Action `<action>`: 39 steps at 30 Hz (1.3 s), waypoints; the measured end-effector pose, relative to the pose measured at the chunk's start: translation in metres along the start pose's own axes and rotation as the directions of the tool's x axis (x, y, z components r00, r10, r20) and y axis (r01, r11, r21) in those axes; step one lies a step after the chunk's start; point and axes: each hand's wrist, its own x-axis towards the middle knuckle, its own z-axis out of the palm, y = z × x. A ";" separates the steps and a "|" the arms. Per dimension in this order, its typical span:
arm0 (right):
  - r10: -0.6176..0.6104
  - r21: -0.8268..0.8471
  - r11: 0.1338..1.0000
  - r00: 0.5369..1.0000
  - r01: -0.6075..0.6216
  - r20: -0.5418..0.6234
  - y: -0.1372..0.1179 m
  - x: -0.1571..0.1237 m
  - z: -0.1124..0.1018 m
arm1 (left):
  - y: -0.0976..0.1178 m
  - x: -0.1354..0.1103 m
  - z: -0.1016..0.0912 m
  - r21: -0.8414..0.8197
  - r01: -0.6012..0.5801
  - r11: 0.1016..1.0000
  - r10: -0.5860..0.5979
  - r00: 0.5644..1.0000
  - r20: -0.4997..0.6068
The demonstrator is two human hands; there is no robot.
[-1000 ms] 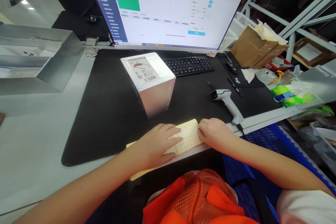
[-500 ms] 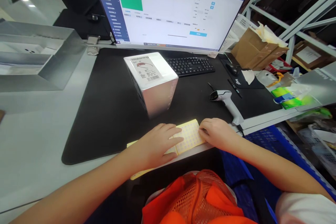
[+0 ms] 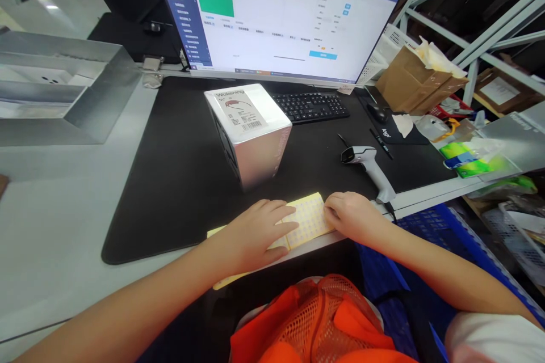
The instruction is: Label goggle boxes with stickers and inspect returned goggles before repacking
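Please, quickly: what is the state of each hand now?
Left hand: open, resting on the yellow sheet.
Right hand: fingers curled at the sheet's right end; grip cannot be told.

Sheet of stickers (image 3: 310, 220): paper, lower centre. Box (image 3: 264, 154): glossy, smooth, mid-frame. Desk mat (image 3: 179, 176): matt. Vest (image 3: 313, 317): mesh cloth, bottom. Tray (image 3: 100, 99): metal-looking, upper left.

A mat (image 3: 170, 198) lies on the desk (image 3: 51, 221), a tray (image 3: 106, 105) to its left. On the mat, 1 box (image 3: 255, 142) stands left of the scanner (image 3: 370, 169), before the keyboard (image 3: 313, 108) and monitor (image 3: 289, 22). The sticker sheet (image 3: 307, 221) lies before the box, partly under the left hand (image 3: 255, 232), its right end by the right hand (image 3: 351, 214).
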 end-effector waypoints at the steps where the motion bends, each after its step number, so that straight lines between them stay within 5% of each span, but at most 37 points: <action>1: 0.009 0.029 1.000 1.000 -0.009 0.004 0.001 -0.001 -0.001 | 0.000 0.000 0.000 0.000 0.000 1.000 0.000 1.000 0.001; 4: 0.015 0.062 0.998 1.000 -0.015 0.007 0.002 -0.003 -0.002 | 0.001 -0.002 -0.001 0.003 0.005 1.000 -0.006 1.000 0.005; 19: -0.153 -0.286 0.951 0.982 0.114 -0.115 -0.013 -0.003 0.014 | 0.002 0.000 -0.001 0.031 0.012 0.999 -0.012 1.000 0.009; 23: -0.097 -0.164 0.984 0.981 0.070 -0.168 -0.007 -0.005 0.013 | 0.004 0.001 -0.003 0.024 0.018 1.000 -0.018 1.000 0.009; 27: 0.135 0.210 0.971 0.985 -0.111 -0.106 0.010 -0.011 0.005 | 0.006 0.002 -0.004 0.012 0.030 0.999 -0.030 0.999 0.033; 33: 0.229 0.511 0.849 0.965 -0.135 -0.125 0.032 -0.004 -0.032 | 0.008 0.001 -0.004 0.007 0.034 0.999 -0.034 0.999 0.014; 39: -0.015 0.216 0.966 0.870 0.138 -0.492 -0.001 0.048 -0.112 | 0.009 0.002 -0.007 0.008 0.032 0.999 -0.033 0.999 0.019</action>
